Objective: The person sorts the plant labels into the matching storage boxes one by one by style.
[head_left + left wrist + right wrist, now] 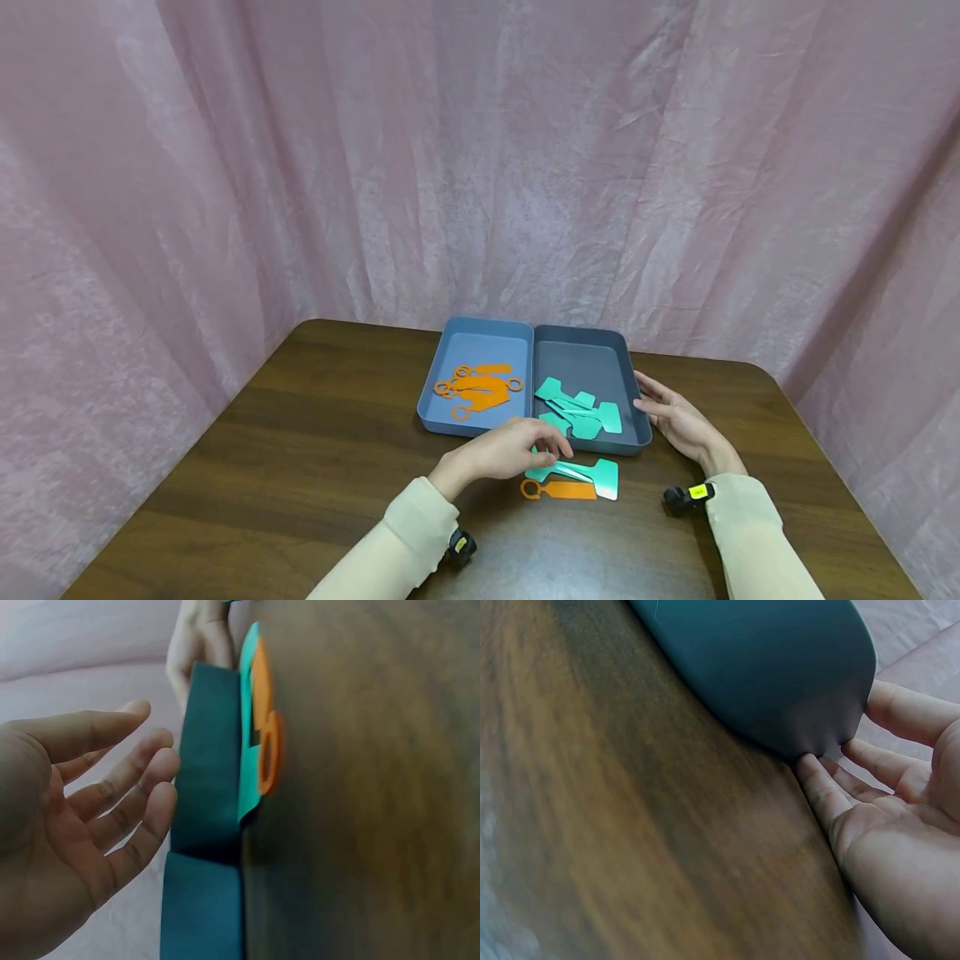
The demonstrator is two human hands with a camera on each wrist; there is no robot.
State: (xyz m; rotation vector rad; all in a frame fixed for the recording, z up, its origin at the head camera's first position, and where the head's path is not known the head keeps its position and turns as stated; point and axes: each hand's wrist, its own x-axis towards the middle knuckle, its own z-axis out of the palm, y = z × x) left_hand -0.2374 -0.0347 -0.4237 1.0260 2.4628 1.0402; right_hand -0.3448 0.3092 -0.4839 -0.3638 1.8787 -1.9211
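Note:
My left hand (517,450) hovers over the table in front of the trays, its fingers loosely bent and nothing between them. Below it lie flat turquoise pieces with widened ends (606,477) and a flat orange piece with a ring at one end (572,490). In the left wrist view these stand beyond the fingertips (161,761). My right hand (684,427) rests its extended fingers against the right outer wall of the dark grey tray (627,354). The right wrist view shows the fingertips (810,769) touching that wall, with the thumb near the rim.
A blue-grey tray (480,333) adjoins the dark tray on its left and contains several orange ring-ended pieces (480,390). Several turquoise pieces (587,423) lie in the dark tray's near half. Behind the wooden table (300,433) hangs a pink curtain (480,167).

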